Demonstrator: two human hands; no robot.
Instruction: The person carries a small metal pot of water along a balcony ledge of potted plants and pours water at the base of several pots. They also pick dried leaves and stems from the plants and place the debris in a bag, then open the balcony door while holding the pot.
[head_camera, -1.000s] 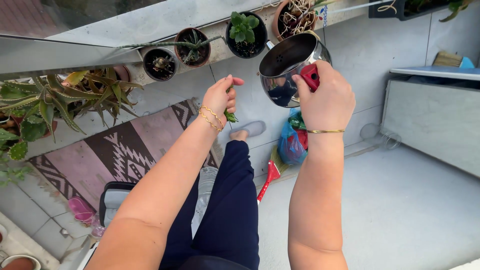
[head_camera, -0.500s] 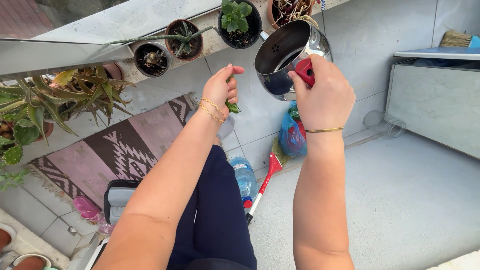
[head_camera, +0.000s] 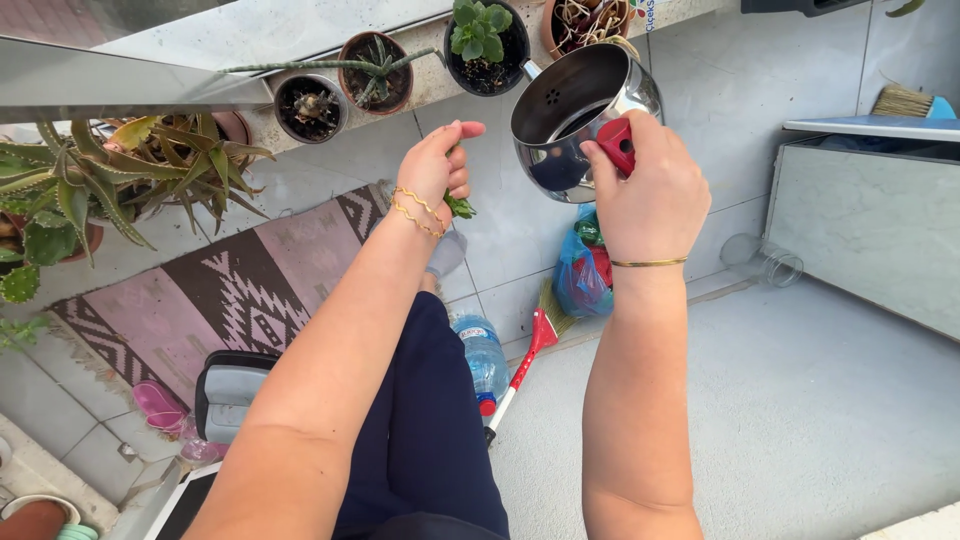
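Fingers of right hand (head_camera: 655, 195) wrap the steel pot (head_camera: 575, 115) handle; left hand (head_camera: 435, 170) pinches a green sprig (head_camera: 460, 207). Risk: tilted pot slops toward plants at 12 o'clock.

blue plastic bag (head_camera: 578, 275) — floor, labelled water bottle (head_camera: 484, 358)

A shiny steel saucepan (head_camera: 575, 115) with a red handle is held tilted, its open mouth turned toward the camera and its dark inside showing, at 12 o'clock. At its 9 o'clock, a small green plant cutting (head_camera: 459, 205) pokes out below closed fingers.
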